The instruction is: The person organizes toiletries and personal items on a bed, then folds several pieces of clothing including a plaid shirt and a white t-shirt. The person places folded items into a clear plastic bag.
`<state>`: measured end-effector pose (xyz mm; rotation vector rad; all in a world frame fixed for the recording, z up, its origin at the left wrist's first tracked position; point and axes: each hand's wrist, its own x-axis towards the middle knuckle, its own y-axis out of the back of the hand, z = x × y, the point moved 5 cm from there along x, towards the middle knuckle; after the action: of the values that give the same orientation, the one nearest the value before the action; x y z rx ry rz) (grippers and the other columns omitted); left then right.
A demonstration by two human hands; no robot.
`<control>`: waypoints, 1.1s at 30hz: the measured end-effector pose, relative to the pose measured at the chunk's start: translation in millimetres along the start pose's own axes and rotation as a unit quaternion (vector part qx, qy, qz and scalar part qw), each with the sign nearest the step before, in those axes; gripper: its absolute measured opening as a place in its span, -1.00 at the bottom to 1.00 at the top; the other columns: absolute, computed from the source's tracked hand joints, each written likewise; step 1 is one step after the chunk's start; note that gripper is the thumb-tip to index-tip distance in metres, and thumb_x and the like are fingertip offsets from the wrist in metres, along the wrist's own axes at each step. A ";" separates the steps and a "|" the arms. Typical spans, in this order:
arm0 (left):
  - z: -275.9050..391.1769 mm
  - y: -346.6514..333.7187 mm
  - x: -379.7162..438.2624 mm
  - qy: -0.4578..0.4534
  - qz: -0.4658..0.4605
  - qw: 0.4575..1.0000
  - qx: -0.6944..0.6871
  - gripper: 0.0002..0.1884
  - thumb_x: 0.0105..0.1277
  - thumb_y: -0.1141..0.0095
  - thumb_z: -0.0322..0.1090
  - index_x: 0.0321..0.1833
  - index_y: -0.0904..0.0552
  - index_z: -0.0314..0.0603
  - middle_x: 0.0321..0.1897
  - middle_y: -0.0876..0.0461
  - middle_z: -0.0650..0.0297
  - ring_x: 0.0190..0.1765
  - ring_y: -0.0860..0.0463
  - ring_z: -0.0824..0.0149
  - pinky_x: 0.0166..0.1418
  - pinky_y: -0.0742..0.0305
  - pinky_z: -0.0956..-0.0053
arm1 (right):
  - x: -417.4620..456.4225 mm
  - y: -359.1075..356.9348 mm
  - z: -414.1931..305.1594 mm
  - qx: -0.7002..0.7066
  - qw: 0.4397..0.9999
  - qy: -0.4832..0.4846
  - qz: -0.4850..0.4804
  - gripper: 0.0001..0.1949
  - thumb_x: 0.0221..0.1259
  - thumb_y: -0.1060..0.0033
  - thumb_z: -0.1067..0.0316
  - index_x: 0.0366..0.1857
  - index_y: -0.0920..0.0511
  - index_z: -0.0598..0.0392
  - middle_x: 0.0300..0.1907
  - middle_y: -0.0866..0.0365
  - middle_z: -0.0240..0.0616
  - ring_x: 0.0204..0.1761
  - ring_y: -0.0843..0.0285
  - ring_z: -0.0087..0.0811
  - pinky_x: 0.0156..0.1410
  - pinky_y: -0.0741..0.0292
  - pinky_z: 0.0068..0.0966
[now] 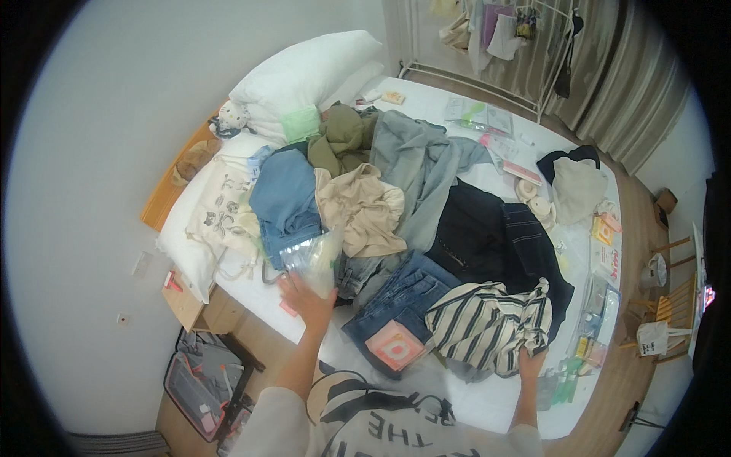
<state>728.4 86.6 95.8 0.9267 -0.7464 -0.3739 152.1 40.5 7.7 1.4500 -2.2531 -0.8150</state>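
My left hand (pixel 308 297) grips the lower end of a clear plastic bag (pixel 311 257) with pale contents that I cannot make out. The bag rests against folded blue jeans (pixel 285 200) and grey denim (pixel 368 274). My right hand (pixel 532 361) holds the lower right edge of a black-and-cream striped garment (pixel 485 328) that lies partly over black clothing (pixel 474 228). Between my hands are dark blue jeans (pixel 394 297) with a pink packet (pixel 395 344) on top. A crumpled beige garment (pixel 360 208) and a light grey-blue garment (pixel 408 154) lie farther up the bed.
White pillows (pixel 302 68) lie at the wooden headboard (pixel 165 188). Packets and pouches (pixel 597 308) line the bed's right edge. An open suitcase (pixel 205 383) stands on the floor at lower left, below a bedside table (pixel 197 303). A clothes rack (pixel 474 85) is at the far end.
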 end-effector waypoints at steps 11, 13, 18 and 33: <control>-26.0 -13.7 -33.0 0.032 -0.083 0.982 -0.168 -0.76 -0.03 -0.19 -0.38 -0.28 -0.51 -0.24 -0.52 -0.61 0.12 -0.44 -0.62 0.23 -0.32 -0.47 0.45 | -2.1 2.9 -21.6 -0.117 0.993 0.000 0.030 -0.20 -0.20 -0.16 0.27 0.19 0.00 0.33 0.07 -0.15 0.27 0.12 -0.14 0.12 0.19 -0.18 -0.21; -8.4 5.8 -5.0 0.047 -0.054 0.983 -0.167 -0.87 -0.03 -0.16 -0.40 -0.40 -0.54 -0.23 -0.55 -0.59 0.13 -0.46 -0.60 0.24 -0.35 -0.45 0.40 | -5.7 15.8 -46.5 -0.072 0.993 -0.011 0.089 -0.23 -0.19 -0.10 0.37 0.21 0.02 0.29 0.14 -0.04 0.25 0.17 -0.06 0.12 0.27 -0.06 -0.23; -16.2 70.2 99.1 0.007 -0.039 0.983 -0.178 -0.90 0.00 -0.07 -0.45 -0.39 -0.52 -0.24 -0.54 -0.61 0.12 -0.44 -0.61 0.16 -0.33 -0.47 0.39 | 8.5 20.2 -45.1 -0.111 0.990 0.023 0.083 -0.25 -0.18 -0.08 0.41 0.23 0.00 0.18 0.18 -0.04 0.15 0.21 0.02 0.09 0.29 -0.01 -0.22; -98.5 102.7 362.6 -0.074 -0.020 0.995 -0.064 -0.85 -0.03 -0.13 -0.42 -0.37 -0.52 -0.25 -0.49 -0.60 0.07 -0.40 -0.60 0.15 -0.34 -0.44 0.36 | -39.3 -220.5 -349.3 -0.041 0.924 0.374 -0.066 -0.27 -0.19 -0.28 0.17 0.12 -0.17 0.25 0.10 -0.21 0.08 0.19 -0.05 0.02 0.23 -0.06 -0.15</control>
<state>1049.1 -11.3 294.1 0.8003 -0.8303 -0.5249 521.8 -91.6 141.9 1.5399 -1.5387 -0.2912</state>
